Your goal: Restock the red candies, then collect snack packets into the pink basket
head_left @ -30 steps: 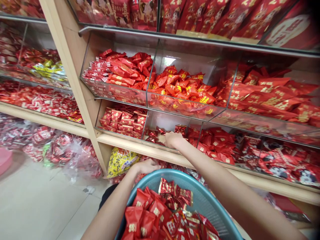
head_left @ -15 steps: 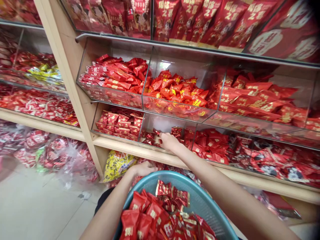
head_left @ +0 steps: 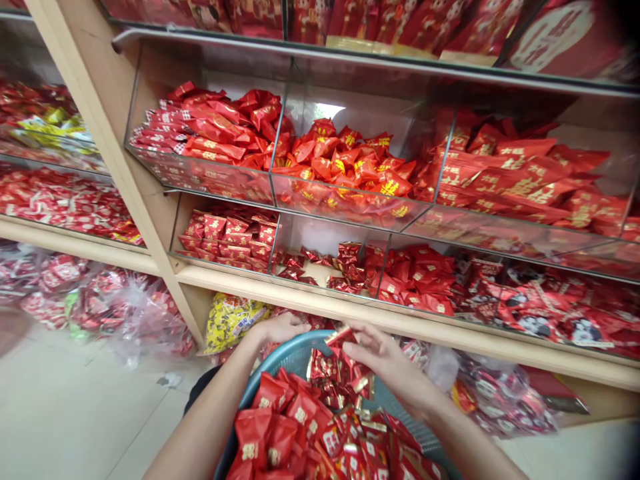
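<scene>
A blue plastic basket (head_left: 289,352) sits close in front of me, filled with red wrapped packets (head_left: 273,430) and smaller shiny dark-red sweets (head_left: 325,373). My left hand (head_left: 281,327) curls over its far left rim; some fingers are hidden. Over the far right part of the basket, my right hand (head_left: 383,357) has its fingers bent around a few shiny red wrapped sweets (head_left: 344,339). More sweets of that kind (head_left: 350,257) lie in the low shelf compartment beyond, with a bare patch of its floor showing.
Clear-fronted bins with red packets (head_left: 345,157) line the shelf above. A wooden ledge (head_left: 300,291) runs just beyond the basket, joined to a wooden upright (head_left: 107,133). Below it sit a yellow bag (head_left: 233,323) and plastic bags of sweets (head_left: 505,400).
My right hand has come back from the low compartment to above the basket, bringing sweets with it. My left hand stays at the rim. The view has shifted a little.
</scene>
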Available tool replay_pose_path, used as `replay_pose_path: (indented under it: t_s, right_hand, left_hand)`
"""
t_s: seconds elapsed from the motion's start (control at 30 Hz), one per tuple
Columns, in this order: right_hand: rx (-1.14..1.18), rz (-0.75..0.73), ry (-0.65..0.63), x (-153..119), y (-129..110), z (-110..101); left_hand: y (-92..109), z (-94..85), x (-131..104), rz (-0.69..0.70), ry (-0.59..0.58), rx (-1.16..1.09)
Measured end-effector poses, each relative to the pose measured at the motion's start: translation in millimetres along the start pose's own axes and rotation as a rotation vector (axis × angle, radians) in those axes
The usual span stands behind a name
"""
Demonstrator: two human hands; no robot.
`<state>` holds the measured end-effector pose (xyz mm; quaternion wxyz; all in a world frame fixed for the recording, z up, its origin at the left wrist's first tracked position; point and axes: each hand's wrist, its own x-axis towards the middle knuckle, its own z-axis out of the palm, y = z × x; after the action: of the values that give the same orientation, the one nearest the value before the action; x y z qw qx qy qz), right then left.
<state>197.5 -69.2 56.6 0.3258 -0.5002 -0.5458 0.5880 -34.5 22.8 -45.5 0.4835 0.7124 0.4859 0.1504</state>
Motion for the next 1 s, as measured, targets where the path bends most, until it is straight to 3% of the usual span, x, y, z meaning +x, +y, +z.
replay_pose_path:
  t_s: [0.13, 0.3, 0.47, 0.67, 0.87, 1.0]
  right_hand:
    - [0.151, 0.163, 0.004, -11.9, 31.3, -12.6]
    - [0.298, 0.173, 0.093, -10.0, 52.0, -22.9]
    - [0.381, 0.163, 0.136, -11.8, 74.5, -28.8]
    - [0.312, 0.178, 0.162, -13.6, 85.3, -39.1]
    - [0.294, 0.21, 0.291, -8.5, 93.8, -35.9]
    - [0.333, 0.147, 0.396, -7.0, 94.0, -31.1]
  left_hand:
    - [6.5, -1.3, -3.8, -0.022, -0.031, 0.043]
    - [14.6, -3.7, -10.4, -0.058, -0.019, 0.064]
    - [6.3, -3.5, -6.4, -0.094, -0.034, 0.074]
    - [-2.1, -3.8, -3.6, -0.102, -0.059, 0.085]
    - [4.3, -5.3, -6.4, -0.113, -0.05, 0.127]
    - [3.2, -4.9, -5.5, -0.109, -0.041, 0.141]
